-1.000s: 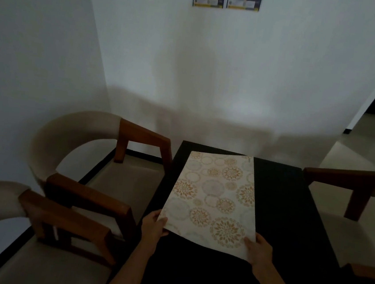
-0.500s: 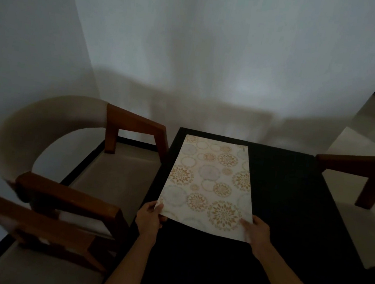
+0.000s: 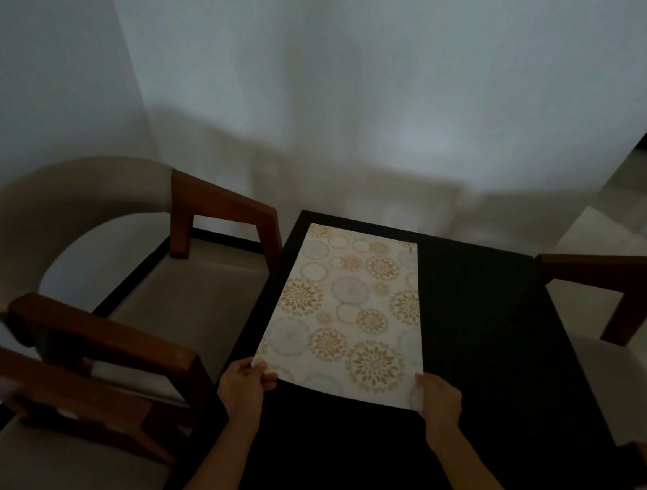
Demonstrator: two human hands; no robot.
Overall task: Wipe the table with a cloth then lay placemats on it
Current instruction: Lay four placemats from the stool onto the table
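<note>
Placemat (image 3: 350, 315), first laying: my left hand (image 3: 245, 386) and right hand (image 3: 439, 402) pinch its near corners over the counter (image 3: 503, 343); next, lower flat, square, release.

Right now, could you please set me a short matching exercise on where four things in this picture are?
Things:
1. placemat
2. left hand
3. right hand
4. curved-back chair

Places:
A. left of the table, at its far end
B. pinching the placemat's near left corner
C. flat along the table's left half
D. holding the placemat's near right corner

Pairs: 1-C, 2-B, 3-D, 4-A
</note>
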